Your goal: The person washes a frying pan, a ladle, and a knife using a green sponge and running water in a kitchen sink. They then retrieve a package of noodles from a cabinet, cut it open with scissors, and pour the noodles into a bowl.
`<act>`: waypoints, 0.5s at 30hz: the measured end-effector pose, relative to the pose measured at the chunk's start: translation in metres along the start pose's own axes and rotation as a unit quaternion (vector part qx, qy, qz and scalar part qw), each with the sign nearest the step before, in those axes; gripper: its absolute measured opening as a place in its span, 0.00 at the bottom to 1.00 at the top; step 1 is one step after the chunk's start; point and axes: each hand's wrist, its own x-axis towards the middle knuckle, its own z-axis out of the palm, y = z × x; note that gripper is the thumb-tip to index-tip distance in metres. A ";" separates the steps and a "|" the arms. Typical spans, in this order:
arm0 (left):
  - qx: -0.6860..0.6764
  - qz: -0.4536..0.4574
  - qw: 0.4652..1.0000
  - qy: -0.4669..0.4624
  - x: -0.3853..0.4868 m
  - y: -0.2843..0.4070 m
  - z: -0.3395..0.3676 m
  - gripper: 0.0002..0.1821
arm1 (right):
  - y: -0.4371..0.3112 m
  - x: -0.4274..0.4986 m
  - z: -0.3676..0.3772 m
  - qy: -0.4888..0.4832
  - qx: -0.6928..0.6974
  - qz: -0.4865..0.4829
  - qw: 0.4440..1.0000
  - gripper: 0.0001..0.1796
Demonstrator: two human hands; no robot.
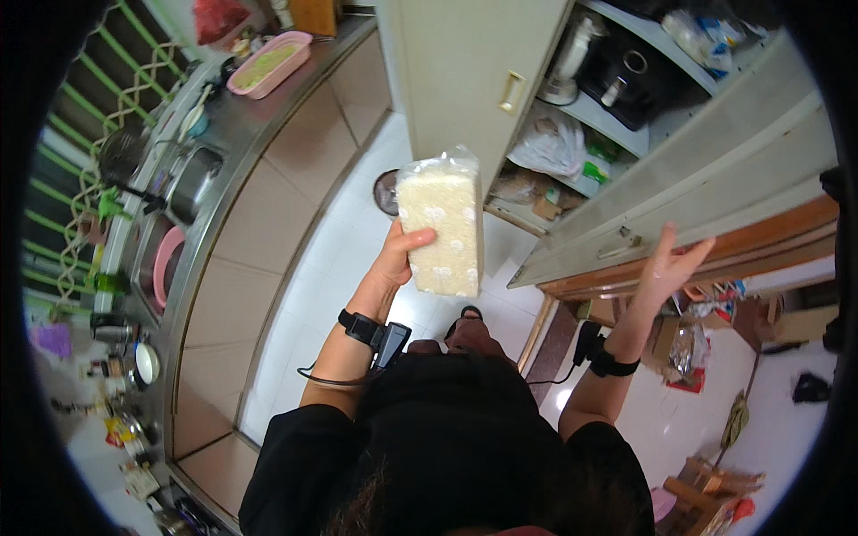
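My left hand (395,258) grips a clear plastic package of pale yellow sheets, perhaps paper tissues or cloths (442,234), with white printed spots. The thumb lies across its front, and the other fingers are hidden behind it. On the right, my right hand (670,264) has its fingers spread and holds nothing. It is at the swung-out cabinet door (670,181), near the handle (620,248); whether it touches the door I cannot tell. Beyond the package stands the tall cabinet, its left door (469,74) closed and its right side exposing shelves.
A black air fryer (627,74) and a white plastic bag (549,144) sit on the cabinet shelves. Along the left runs a steel counter (244,141) with a sink (194,181) and a pink basket (271,65). A round bin (385,193) stands on the tiled floor. A doorway opens at right.
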 end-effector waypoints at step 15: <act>0.499 0.223 0.760 0.353 -0.087 0.067 0.012 0.37 | -0.131 -0.086 0.227 -0.652 0.347 -0.327 0.589 0.39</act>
